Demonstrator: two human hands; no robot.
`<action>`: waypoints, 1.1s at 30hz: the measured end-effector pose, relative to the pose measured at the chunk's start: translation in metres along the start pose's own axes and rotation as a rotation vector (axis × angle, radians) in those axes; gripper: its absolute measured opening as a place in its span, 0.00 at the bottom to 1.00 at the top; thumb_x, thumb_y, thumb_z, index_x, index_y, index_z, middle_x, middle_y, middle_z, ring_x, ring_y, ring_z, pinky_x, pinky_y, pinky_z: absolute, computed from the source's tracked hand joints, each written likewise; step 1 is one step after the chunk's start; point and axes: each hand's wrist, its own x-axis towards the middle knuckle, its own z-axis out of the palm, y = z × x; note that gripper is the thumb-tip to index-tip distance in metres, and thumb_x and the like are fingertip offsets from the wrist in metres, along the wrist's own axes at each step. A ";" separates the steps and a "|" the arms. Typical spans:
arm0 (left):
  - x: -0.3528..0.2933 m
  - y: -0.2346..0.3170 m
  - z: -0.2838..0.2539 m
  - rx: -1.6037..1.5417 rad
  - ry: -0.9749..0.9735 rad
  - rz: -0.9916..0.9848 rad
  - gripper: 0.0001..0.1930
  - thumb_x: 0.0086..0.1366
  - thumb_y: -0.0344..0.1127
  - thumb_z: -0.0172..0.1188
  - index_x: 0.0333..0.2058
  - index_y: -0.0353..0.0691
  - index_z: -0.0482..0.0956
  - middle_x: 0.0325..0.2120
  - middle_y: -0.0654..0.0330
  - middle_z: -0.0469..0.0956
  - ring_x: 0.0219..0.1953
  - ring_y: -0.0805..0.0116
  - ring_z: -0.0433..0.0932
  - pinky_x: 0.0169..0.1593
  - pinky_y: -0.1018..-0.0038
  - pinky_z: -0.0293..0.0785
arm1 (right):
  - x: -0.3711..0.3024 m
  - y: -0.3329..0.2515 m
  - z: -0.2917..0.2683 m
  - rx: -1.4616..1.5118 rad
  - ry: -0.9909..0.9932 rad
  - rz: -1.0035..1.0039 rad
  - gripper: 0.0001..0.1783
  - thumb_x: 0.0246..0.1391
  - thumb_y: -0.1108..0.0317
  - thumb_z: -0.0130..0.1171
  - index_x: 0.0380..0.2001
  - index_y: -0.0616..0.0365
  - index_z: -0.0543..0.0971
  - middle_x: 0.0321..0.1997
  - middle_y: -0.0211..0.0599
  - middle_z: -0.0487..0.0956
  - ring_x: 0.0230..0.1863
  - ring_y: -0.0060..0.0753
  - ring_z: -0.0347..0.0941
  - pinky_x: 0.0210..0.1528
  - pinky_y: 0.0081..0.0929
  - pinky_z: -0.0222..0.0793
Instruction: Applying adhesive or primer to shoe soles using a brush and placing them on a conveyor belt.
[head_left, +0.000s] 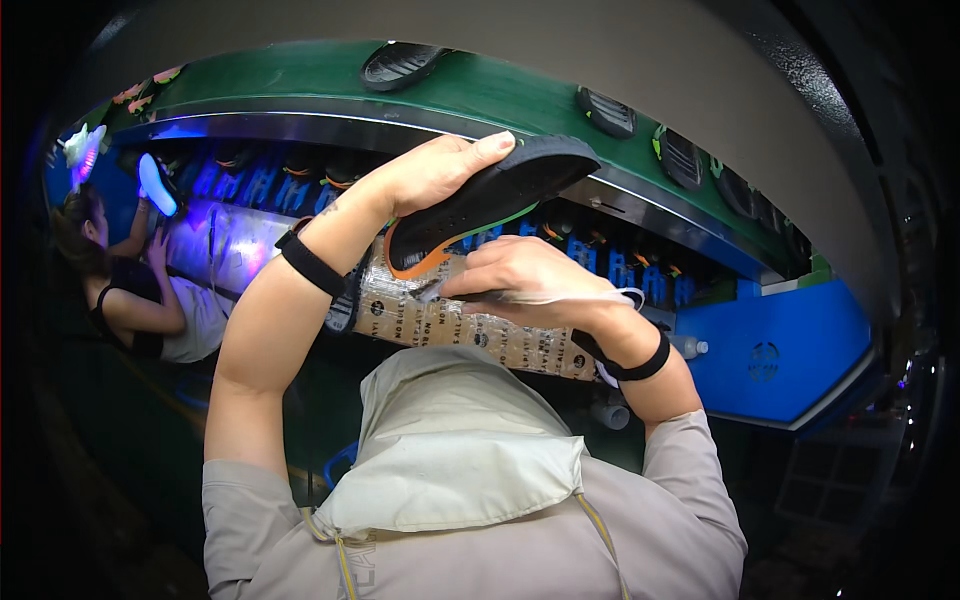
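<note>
My left hand (447, 172) grips a black shoe sole (490, 195) with an orange and green rim, its thumb along the upper edge. The sole is raised and tilted above a work surface covered in brown printed paper (400, 305). Close below its rim is my right hand (530, 270), fingers pinched together around a small greyish thing (430, 291) whose kind I cannot make out. A thin whitish strip (570, 296) runs from those fingers toward the right wrist. Both forearms wear black bands.
Beyond my hands a green conveyor belt (290, 78) carries several black soles (402, 66) behind a metal edge. Blue racks with dark soles stand beneath it. A blue panel (770, 350) and a transparent bottle (689, 347) are at right. At left a co-worker (140, 290) holds a blue-lit sole (157, 185).
</note>
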 end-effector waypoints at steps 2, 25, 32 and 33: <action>-0.001 -0.002 0.000 0.095 -0.016 -0.037 0.40 0.75 0.68 0.48 0.47 0.30 0.86 0.37 0.54 0.86 0.39 0.70 0.81 0.47 0.72 0.78 | 0.007 -0.006 -0.002 -0.058 0.046 0.066 0.18 0.54 0.67 0.70 0.50 0.51 0.84 0.34 0.37 0.79 0.39 0.46 0.79 0.44 0.44 0.76; -0.138 -0.388 0.054 -1.792 0.039 -0.251 0.52 0.69 0.79 0.31 0.71 0.37 0.63 0.63 0.29 0.69 0.64 0.25 0.70 0.60 0.27 0.68 | -0.053 0.065 0.150 0.820 0.718 0.941 0.08 0.59 0.70 0.66 0.41 0.60 0.85 0.36 0.24 0.82 0.35 0.14 0.72 0.40 0.17 0.69; -0.102 -0.313 0.069 -1.678 0.212 -0.111 0.42 0.64 0.57 0.37 0.66 0.27 0.68 0.59 0.31 0.74 0.61 0.30 0.74 0.66 0.37 0.69 | 0.026 0.062 0.138 0.624 0.692 0.854 0.11 0.56 0.64 0.66 0.38 0.59 0.85 0.30 0.30 0.85 0.34 0.19 0.78 0.38 0.23 0.73; -0.099 -0.303 0.071 -1.680 0.255 -0.097 0.43 0.63 0.59 0.38 0.66 0.27 0.69 0.59 0.31 0.74 0.61 0.30 0.74 0.65 0.36 0.68 | 0.038 0.062 0.134 0.567 0.701 0.825 0.11 0.55 0.64 0.66 0.38 0.60 0.85 0.29 0.32 0.85 0.32 0.21 0.79 0.37 0.25 0.74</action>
